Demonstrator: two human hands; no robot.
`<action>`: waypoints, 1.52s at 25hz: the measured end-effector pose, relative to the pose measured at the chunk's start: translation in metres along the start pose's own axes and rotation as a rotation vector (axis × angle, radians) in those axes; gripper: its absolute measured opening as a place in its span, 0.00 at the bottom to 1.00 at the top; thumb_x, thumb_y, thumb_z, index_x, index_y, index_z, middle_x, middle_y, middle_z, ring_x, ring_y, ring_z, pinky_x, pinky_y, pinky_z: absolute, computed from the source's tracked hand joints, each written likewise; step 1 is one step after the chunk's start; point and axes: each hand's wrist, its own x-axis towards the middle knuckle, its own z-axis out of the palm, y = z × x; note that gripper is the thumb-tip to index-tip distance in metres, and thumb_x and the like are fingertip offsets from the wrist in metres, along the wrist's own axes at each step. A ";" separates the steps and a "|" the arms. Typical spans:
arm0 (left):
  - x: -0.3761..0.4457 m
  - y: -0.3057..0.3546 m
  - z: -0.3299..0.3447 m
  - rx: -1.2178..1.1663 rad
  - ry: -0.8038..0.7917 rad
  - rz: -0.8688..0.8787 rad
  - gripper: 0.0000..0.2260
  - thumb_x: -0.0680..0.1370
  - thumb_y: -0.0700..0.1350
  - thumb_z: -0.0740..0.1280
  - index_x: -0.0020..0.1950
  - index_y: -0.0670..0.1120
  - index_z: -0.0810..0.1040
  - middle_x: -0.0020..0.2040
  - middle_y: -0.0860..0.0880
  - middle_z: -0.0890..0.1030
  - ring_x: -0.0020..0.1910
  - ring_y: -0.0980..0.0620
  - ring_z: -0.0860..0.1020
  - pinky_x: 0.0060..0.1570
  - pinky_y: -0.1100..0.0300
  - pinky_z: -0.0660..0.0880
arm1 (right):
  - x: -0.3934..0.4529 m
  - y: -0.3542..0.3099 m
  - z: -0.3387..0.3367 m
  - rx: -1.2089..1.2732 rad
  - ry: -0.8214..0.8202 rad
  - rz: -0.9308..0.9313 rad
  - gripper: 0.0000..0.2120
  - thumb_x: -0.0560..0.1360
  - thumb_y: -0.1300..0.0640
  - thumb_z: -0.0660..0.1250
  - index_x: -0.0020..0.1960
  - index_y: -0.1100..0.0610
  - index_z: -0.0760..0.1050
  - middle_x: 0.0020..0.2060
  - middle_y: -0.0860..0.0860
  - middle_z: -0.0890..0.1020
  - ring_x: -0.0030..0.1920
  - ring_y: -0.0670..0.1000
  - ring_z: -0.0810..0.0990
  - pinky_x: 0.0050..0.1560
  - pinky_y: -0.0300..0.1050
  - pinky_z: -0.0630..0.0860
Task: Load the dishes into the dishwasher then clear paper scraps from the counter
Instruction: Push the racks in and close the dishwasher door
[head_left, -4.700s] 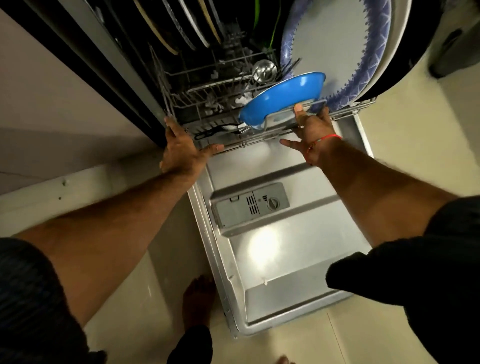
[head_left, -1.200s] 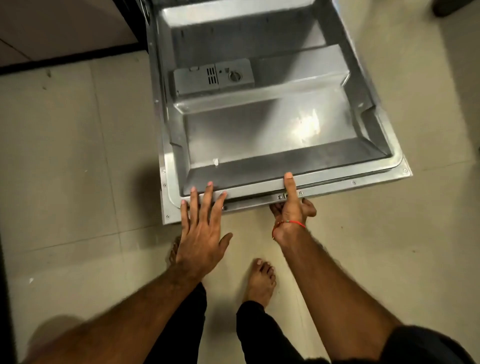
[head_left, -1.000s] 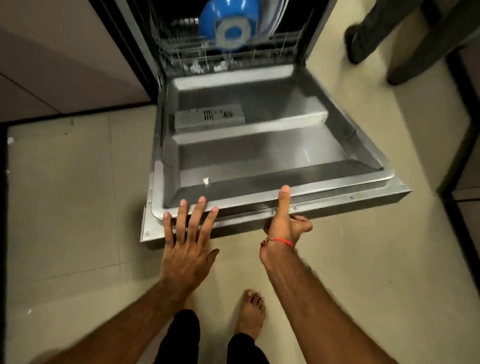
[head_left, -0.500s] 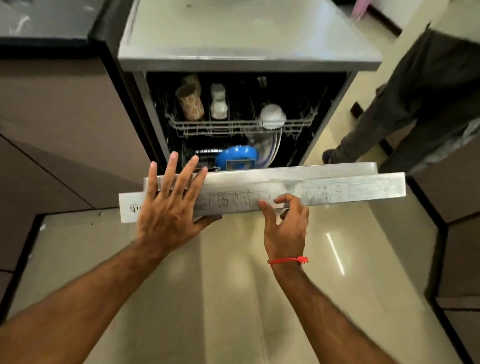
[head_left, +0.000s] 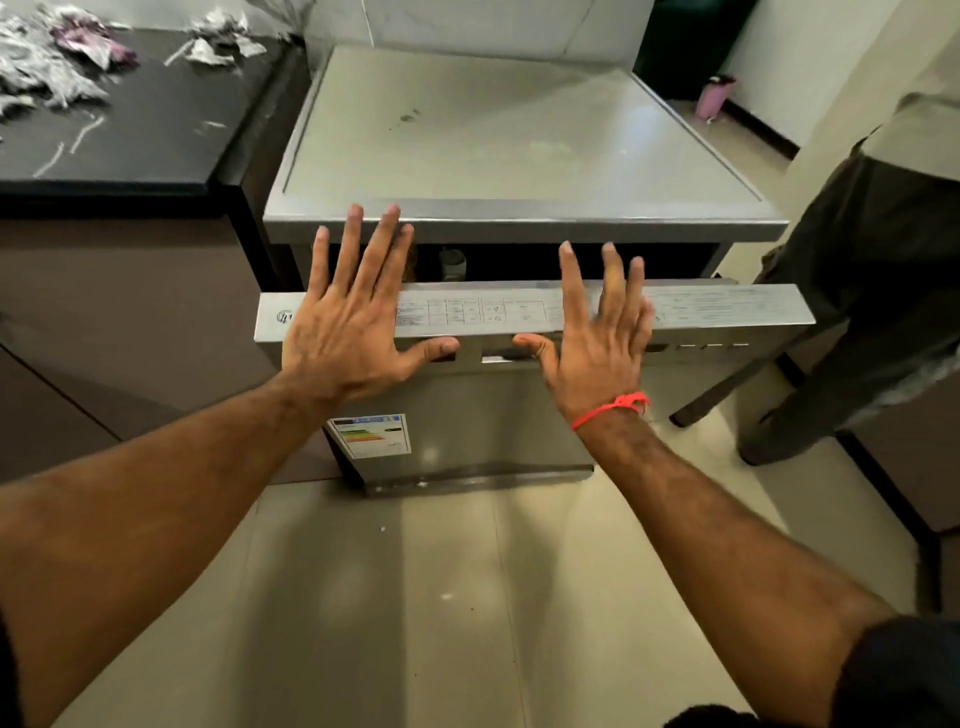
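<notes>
The steel dishwasher (head_left: 519, 145) stands in front of me with its door (head_left: 493, 415) nearly upright; a narrow dark gap remains under the top panel. My left hand (head_left: 353, 322) presses flat on the door's upper left edge, fingers straight and spread. My right hand (head_left: 597, 332), with a red thread at the wrist, lies flat on the door's upper middle, fingers straight. The dishes inside are almost wholly hidden; only a small cup (head_left: 452, 262) shows through the gap. Paper scraps (head_left: 57, 62) lie crumpled on the black counter (head_left: 130, 150) at the upper left.
Another person's legs (head_left: 852, 312) in dark trousers stand close to the dishwasher's right side. A pink bottle (head_left: 714, 96) sits on the floor at the back right. Beige floor tiles (head_left: 441, 597) stretch below me. Brown cabinet fronts (head_left: 130, 322) run along the left.
The rack with the blue bowl went into the dishwasher. Both hands then lifted the door from flat to nearly upright, and the right hand has flattened against it.
</notes>
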 end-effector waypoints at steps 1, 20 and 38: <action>0.009 -0.004 0.004 0.005 0.000 0.003 0.53 0.72 0.79 0.48 0.82 0.41 0.41 0.82 0.44 0.39 0.81 0.41 0.39 0.77 0.36 0.46 | 0.013 0.000 0.002 0.018 -0.068 0.000 0.43 0.73 0.31 0.58 0.79 0.43 0.42 0.79 0.57 0.44 0.78 0.62 0.40 0.74 0.67 0.46; 0.062 0.002 0.052 -0.103 0.165 -0.197 0.33 0.79 0.67 0.61 0.73 0.45 0.62 0.72 0.42 0.65 0.75 0.38 0.61 0.76 0.35 0.50 | 0.110 -0.005 0.032 -0.141 0.032 -0.106 0.42 0.62 0.32 0.73 0.70 0.42 0.61 0.59 0.54 0.58 0.65 0.64 0.61 0.74 0.67 0.49; 0.065 0.003 0.060 -0.085 0.247 -0.241 0.31 0.79 0.70 0.56 0.75 0.51 0.65 0.69 0.40 0.69 0.73 0.38 0.64 0.76 0.35 0.50 | 0.105 0.001 0.057 -0.064 0.176 -0.087 0.40 0.65 0.30 0.67 0.73 0.41 0.61 0.69 0.51 0.57 0.73 0.64 0.56 0.75 0.66 0.45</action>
